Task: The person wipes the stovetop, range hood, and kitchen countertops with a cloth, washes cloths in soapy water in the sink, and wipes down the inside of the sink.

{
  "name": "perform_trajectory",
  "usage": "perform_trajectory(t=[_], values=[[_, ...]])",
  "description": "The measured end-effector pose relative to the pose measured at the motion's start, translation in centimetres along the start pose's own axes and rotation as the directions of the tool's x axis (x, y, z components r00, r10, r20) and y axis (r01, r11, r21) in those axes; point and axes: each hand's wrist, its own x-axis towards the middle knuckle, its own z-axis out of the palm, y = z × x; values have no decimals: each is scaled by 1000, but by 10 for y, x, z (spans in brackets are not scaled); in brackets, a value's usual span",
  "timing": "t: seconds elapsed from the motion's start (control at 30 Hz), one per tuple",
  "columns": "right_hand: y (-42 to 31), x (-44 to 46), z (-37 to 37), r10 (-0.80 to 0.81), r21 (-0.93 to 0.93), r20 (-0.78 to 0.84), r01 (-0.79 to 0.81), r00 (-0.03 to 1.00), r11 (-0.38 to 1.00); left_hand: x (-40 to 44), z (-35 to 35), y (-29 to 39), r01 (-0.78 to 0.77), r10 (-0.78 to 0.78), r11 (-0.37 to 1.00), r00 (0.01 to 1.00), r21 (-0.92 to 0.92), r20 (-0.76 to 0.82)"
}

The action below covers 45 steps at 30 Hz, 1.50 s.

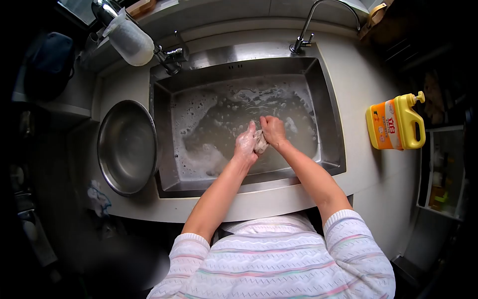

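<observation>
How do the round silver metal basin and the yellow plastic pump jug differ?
The round silver metal basin is wide and open-topped; the yellow plastic jug is narrower, with a handle and pump.
The basin is plain grey; the jug wears an orange printed label.
The basin sits left of the rectangular steel sink, the jug right.
Shared: both are on the pale counter.

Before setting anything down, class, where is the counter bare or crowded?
Bare: countertop between sink and yellow pump bottle. Crowded: left of the sink, where the metal basin sits; front edge, under left forearm and right forearm.
</observation>
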Motion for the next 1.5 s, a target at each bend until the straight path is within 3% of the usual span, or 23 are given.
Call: perform_trajectory(t=[0.03,0.1,0.2,0.27,0.33,0.43,0.57,0.67,0.7,0.8,0.83,0.87,0.9,0.93,0.97,1.03,1.1,1.13,1.23,1.27,1.37,1.4,1.5], values=[[13,4,-3,7,33,3,-7,1000,999,-11,12,5,22,-20,999,998,30,-63],[33,8,-14,19,84,17,-20,1000,996,-13,-5,33,-21,-35,966,978,260,207],[37,5,-48,321,455,369,-471,872,756,-17,-20,53,-186,111,732,982,655,154],[12,-5,-70,211,341,580,-469,787,814,2,-41,56,-201,140,603,979,772,147],[-7,-17,-86,42,248,772,-361,635,899,15,-46,55,-192,169,670,980,717,105],[-16,-22,-81,-102,404,738,-315,667,859,16,-37,46,-149,145,838,988,525,49],[-8,3,-69,102,639,614,-569,782,517,20,-27,28,-135,149,963,988,235,-44],[-8,15,-49,194,505,576,-532,794,680,22,-16,22,-110,144,967,981,229,-133],[-17,14,-40,218,428,560,-504,799,750,33,-29,19,-93,96,987,995,133,-15],[-51,-21,-9,-164,220,135,132,977,966,52,-57,1,44,-15,993,967,-110,255],[-61,-34,0,-333,82,22,330,943,940,40,-45,-4,100,-51,981,959,-164,280],[-65,-40,4,-502,-77,-59,498,863,864,16,-19,-4,102,-86,984,990,-144,109],[-57,-28,3,-390,-86,-25,386,921,918,4,-3,-6,107,-115,987,991,-121,-63],[-43,-4,3,-270,-99,8,270,963,958,12,-4,-9,146,-112,979,969,141,-222],[-36,9,3,-146,-113,36,149,989,982,7,-1,-4,110,-90,982,987,152,-134],[-47,-12,2,-218,-161,38,222,975,962,15,2,-6,99,-92,995,976,26,-196],[-63,-43,1,-381,-152,80,389,921,908,12,-20,-9,-101,104,991,994,-84,33],[-62,-41,1,-352,-154,67,358,934,921,41,-64,-8,63,-38,996,933,-58,359],[-46,-25,8,-263,-151,34,265,964,952,8,-16,-2,34,-35,998,999,-45,-25],[-32,-3,9,-84,-165,75,96,994,982,-5,-3,-4,61,-35,983,988,173,-149],[-36,-11,0,-197,-201,-7,192,980,961,7,-5,-2,80,-68,983,994,164,-81],[-45,-26,-3,-249,-166,-7,244,969,955,7,1,-8,-19,26,999,988,48,-149],[-43,-36,3,-309,-68,-84,304,947,950,14,-24,-4,-8,12,997,998,-80,55]])
